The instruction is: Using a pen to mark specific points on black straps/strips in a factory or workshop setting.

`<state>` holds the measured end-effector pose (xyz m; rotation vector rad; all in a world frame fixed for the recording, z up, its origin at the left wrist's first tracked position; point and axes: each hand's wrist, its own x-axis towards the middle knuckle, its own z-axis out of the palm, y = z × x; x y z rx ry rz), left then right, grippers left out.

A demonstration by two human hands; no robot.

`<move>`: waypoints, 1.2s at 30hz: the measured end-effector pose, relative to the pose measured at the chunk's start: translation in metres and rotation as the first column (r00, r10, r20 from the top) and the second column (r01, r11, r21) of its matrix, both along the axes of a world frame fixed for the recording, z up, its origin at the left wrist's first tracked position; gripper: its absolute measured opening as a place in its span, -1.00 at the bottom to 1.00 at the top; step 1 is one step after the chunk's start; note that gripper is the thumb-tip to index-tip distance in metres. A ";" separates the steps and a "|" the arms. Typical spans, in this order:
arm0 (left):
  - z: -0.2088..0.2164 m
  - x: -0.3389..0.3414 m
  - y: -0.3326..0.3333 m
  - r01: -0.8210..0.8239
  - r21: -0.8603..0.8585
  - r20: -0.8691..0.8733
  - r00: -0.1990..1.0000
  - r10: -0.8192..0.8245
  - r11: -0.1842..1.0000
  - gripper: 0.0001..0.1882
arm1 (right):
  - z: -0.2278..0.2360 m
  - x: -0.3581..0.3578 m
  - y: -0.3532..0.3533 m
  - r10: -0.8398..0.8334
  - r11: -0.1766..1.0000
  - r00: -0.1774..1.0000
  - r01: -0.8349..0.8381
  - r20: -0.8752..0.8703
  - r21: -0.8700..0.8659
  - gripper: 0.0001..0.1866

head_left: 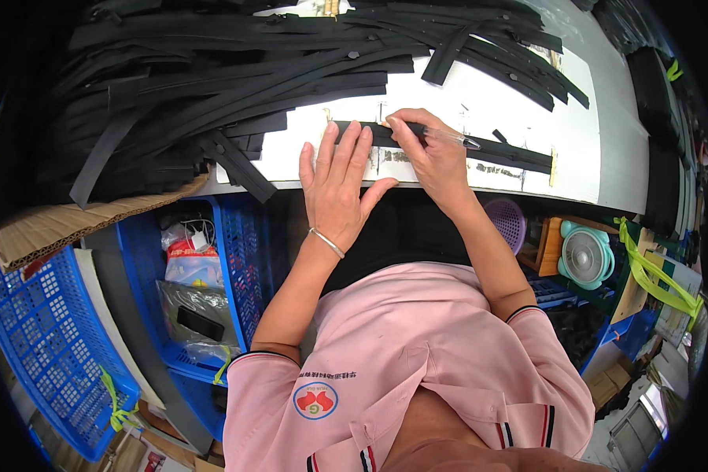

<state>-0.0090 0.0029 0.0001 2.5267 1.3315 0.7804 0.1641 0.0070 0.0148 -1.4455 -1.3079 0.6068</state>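
Note:
A black zipper strip (519, 156) lies straight along the near edge of a white board (574, 118). My left hand (337, 185) rests flat with fingers spread, its fingertips on the strip's left part. In my right hand (442, 169) is a clear-barrelled pen (458, 139), pinched between thumb and fingers. The pen's tip end is by the strip's upper edge, just right of my left fingers. Dark pen marks (495, 170) and small tan tape pieces (554, 167) show on the board around the strip.
A large heap of black zipper strips (236, 79) covers the table's left and far side, partly over cardboard (94, 216). Below the table stand blue baskets (51, 338), one holding bagged items and a phone (200, 323). At right are a small turquoise fan (586, 256) and a purple basket (507, 224).

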 end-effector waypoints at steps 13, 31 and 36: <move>0.001 0.002 0.000 0.011 -0.010 -0.011 1.000 -0.011 1.000 -0.19 | 0.005 0.013 -0.009 0.172 0.983 0.980 -0.163 0.103 -0.085 -0.85; 0.015 0.007 -0.001 0.047 -0.038 -0.057 0.997 -0.049 0.998 -0.13 | 0.006 0.087 -0.043 -0.205 0.979 0.979 0.205 0.020 0.010 -0.77; 0.024 0.048 -0.009 0.265 -0.091 0.098 0.962 -0.257 0.960 -0.10 | 0.013 0.083 -0.044 -0.181 0.983 0.984 0.181 0.004 -0.033 -0.77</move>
